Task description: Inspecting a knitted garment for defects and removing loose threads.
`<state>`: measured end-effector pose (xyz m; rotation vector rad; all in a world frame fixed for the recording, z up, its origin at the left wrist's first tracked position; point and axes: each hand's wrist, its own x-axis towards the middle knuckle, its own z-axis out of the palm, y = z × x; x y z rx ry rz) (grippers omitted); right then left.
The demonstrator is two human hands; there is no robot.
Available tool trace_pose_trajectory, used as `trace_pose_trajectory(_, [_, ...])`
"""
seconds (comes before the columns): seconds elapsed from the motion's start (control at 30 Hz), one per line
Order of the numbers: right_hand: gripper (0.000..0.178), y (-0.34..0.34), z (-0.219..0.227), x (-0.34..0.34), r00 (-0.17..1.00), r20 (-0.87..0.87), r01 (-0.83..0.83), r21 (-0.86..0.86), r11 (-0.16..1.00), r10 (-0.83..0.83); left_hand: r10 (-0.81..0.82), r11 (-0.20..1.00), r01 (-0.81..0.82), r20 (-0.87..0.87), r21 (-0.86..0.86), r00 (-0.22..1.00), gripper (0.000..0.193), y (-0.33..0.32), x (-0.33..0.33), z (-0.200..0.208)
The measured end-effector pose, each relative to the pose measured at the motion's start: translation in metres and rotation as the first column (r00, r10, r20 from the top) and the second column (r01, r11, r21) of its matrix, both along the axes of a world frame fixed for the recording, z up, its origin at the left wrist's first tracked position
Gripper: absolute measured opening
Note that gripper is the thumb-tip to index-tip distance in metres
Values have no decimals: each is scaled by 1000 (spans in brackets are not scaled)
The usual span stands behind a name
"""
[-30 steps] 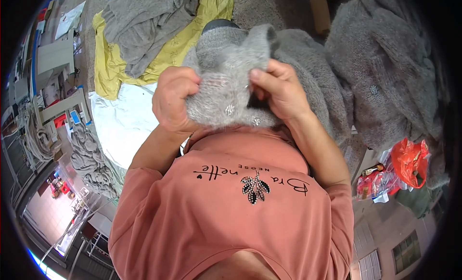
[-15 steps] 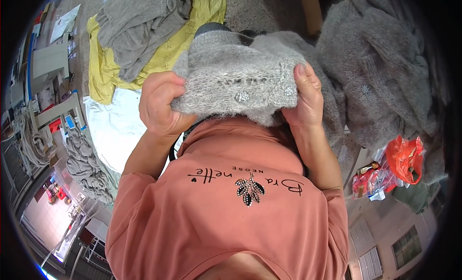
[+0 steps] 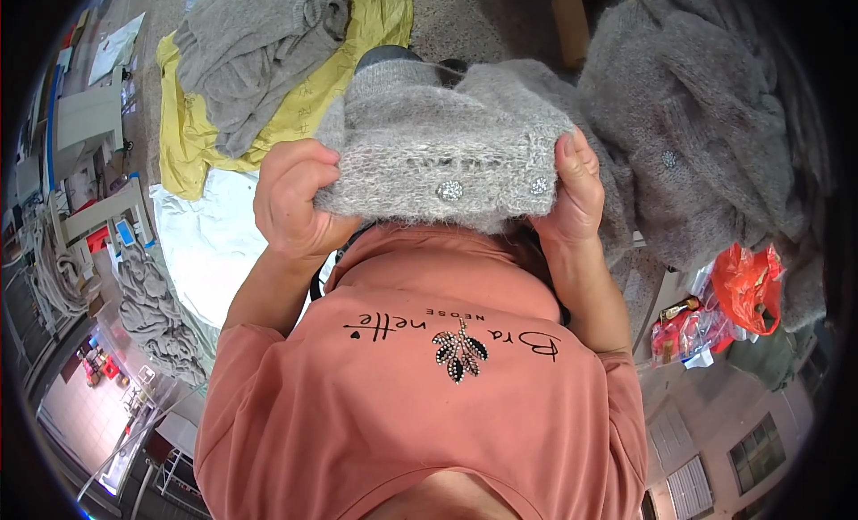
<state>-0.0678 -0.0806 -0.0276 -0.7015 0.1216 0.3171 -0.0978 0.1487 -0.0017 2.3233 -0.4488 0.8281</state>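
Observation:
A fuzzy grey knitted garment [image 3: 429, 158] is stretched between my two hands in front of my waist. My left hand [image 3: 297, 198] grips its left edge, fingers curled over the knit. At the other end my right hand [image 3: 579, 182] pinches the ribbed band, thumb on top. Two sparkling round buttons [image 3: 450, 190] show on the folded face, one near the middle and one by the right band. Above them runs a row of small openings in the knit. The rest of the garment drapes over my lap, its underside hidden.
Far left, grey knitwear [image 3: 264, 60] lies on a yellow sheet [image 3: 183, 158], with a white sheet [image 3: 210, 252] nearer. A large heap of grey knits [image 3: 697, 136] rises at right, beside a red plastic bag [image 3: 749, 288]. More grey pieces [image 3: 161, 314] hang at the left.
The garment is pulled a little straighter, its lower edge more level. My right hand has shifted slightly outward and the right button sits a bit lower. Both hands keep their hold.

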Motion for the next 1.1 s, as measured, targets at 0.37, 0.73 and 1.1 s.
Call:
trace_pose_trajectory(0.37, [34, 1, 4, 0, 995, -98, -24, 122, 992, 36, -220, 974, 219, 5, -64, 976, 43, -15, 1, -11])
trace_pose_trajectory(0.73, [26, -2, 2, 0, 983, -76, -166, 15, 986, 167, -640, 708, 17, -631, -706, 439, 32, -62, 36, -8])
trace_pose_trajectory(1.1, [60, -3, 9, 6, 944, 24, -330, -30, 944, 330, -662, 447, -278, -523, -851, 537, 13, -61, 44, -5])
